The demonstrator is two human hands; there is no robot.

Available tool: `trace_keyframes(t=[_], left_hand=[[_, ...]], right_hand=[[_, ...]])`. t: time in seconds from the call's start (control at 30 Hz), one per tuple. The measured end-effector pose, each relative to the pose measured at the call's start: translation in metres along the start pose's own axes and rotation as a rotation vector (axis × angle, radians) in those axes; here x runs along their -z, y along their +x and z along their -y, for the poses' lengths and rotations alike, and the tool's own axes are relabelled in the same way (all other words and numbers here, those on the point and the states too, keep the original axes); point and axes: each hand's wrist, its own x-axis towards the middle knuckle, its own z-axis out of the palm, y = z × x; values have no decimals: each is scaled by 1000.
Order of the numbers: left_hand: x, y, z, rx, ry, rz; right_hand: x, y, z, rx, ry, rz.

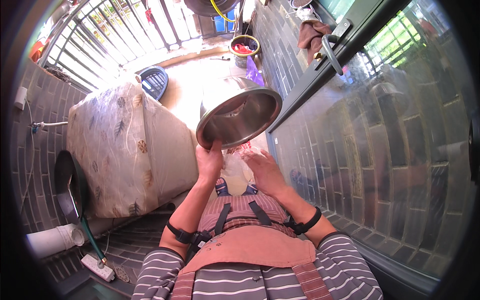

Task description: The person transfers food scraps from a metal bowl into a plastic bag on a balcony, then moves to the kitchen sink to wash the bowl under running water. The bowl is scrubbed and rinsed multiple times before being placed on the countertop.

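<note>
My left hand (209, 161) grips the near left rim of a stainless steel basin (240, 118). The basin is tilted on its side, its mouth turned towards me, and a few small dark specks lie on its inner wall. Below it, my right hand (267, 173) has its fingers bent towards a translucent plastic bag (236, 167) that shows between the hands. Whether those fingers grip the bag is unclear. Partly hidden behind the basin's lower rim is something with red markings (242, 147).
A patterned plastic cover drapes a boxy appliance (123, 150) on the left, with a wok (71, 187) beside it. To the right stands a glass door with a metal handle (332, 54). Further ahead are a bucket (243, 48), a blue plastic basket (155, 82) and a barred railing (123, 33).
</note>
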Motion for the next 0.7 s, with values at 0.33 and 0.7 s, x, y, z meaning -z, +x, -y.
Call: trace_keyframes(t=[0.33,0.7], left_hand=[[1,-6,-9,76,-4,48],[0,-7,-7,60,-127,16]], right_hand=[[-21,45,-32,-539,1074,-336],[-29,35,-20,-320,343,-159]])
